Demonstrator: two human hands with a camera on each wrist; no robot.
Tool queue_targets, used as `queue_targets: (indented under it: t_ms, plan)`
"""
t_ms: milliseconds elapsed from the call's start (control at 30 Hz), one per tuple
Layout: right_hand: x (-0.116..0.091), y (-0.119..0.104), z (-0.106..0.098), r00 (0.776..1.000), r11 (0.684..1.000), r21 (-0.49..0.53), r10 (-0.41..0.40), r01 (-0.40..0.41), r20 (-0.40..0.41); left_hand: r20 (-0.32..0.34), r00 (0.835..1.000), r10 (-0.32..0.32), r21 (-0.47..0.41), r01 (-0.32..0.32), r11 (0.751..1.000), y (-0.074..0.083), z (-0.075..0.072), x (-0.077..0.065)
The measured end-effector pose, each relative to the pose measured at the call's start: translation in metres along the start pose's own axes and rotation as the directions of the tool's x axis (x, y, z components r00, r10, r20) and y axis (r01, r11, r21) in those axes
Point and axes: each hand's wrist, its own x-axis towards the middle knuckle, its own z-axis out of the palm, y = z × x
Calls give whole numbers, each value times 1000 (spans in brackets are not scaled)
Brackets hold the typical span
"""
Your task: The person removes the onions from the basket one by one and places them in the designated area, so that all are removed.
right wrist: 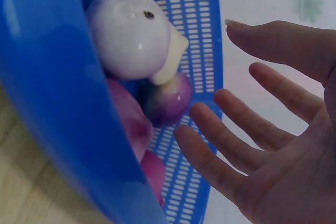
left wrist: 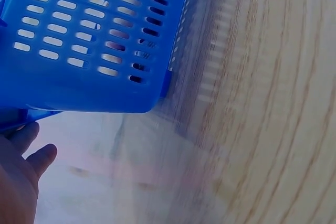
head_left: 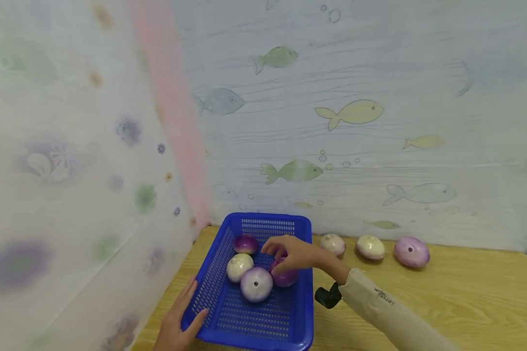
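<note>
Several onions lie in a blue plastic basket (head_left: 298,312): a dark purple onion (head_left: 246,245) at the back left, a white onion (head_left: 239,267), a pale violet onion (head_left: 256,284) in the middle, and a purple onion (head_left: 285,278) toward the right wall. My right hand (head_left: 290,251) hovers over that purple onion and partly hides it. In the right wrist view its fingers (right wrist: 210,158) are spread, with nothing in them. At the basket's front left corner, my left hand (head_left: 177,319) rests against the rim with straight fingers, thumb reaching over the edge.
Three more onions stand in a row on the wooden table (head_left: 465,287) by the back wall: a whitish onion (head_left: 333,244), a cream onion (head_left: 371,247) and a violet onion (head_left: 412,252). A fish-patterned wall covering (head_left: 355,195) rises behind, and another closes off the left side.
</note>
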Motion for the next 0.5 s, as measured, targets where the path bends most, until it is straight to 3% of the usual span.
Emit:
queue_targets:
  t_ms: [167, 367, 500]
  plan:
    - [9, 3, 8, 1000, 999, 40, 3, -3, 5, 4, 1000, -9, -4, 9, 1000, 3, 0, 0]
    - [20, 2, 17, 999, 999, -1, 48, -48, 17, 15, 999, -29, 2, 29, 1000, 7, -2, 1]
    - [29, 3, 22, 997, 998, -21, 67, -66, 29, -11, 1000, 6, -22, -6, 1000, 2, 0, 1]
